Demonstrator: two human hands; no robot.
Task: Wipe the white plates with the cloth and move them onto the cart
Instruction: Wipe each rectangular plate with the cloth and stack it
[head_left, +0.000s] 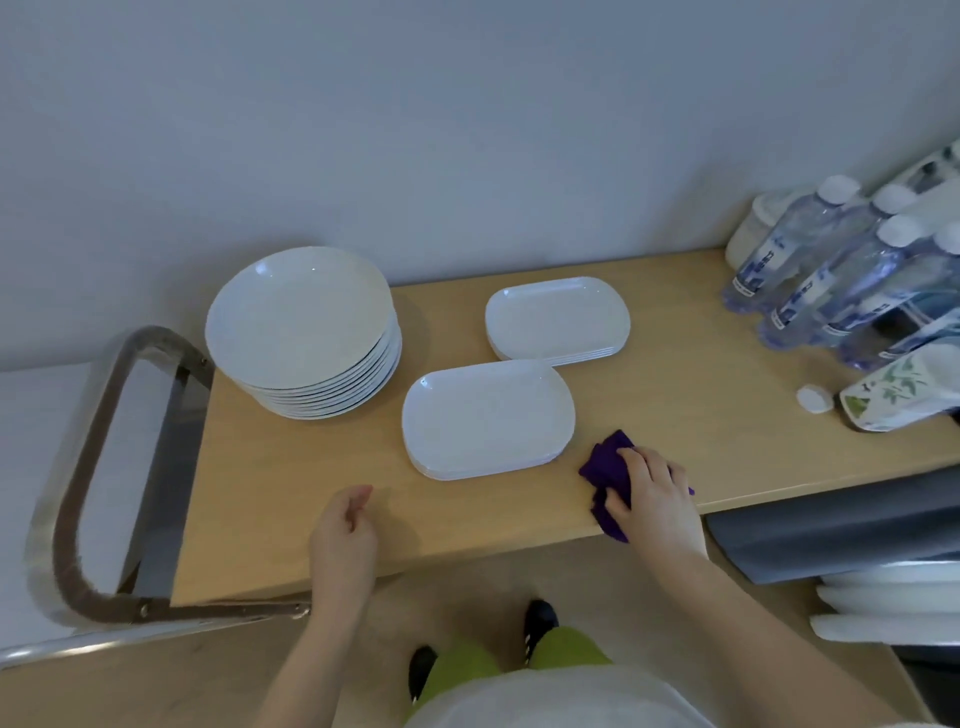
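A tall stack of round white plates (304, 322) stands at the back left of the wooden cart top (291, 493). Two low stacks of rounded rectangular white plates lie to its right: a near stack (488, 418) and a far stack (558, 318). A purple cloth (608, 467) lies near the front edge, right of the near stack. My right hand (654, 493) presses down on the cloth and grips it. My left hand (345, 530) hovers over the front edge with loosely curled fingers and holds nothing.
A metal cart handle (88, 467) curves around the left end. Several water bottles (831, 270), a floral pouch (893, 389) and a small white cap (814, 399) crowd the right end. More white dishes (893, 603) sit on a lower shelf at the right.
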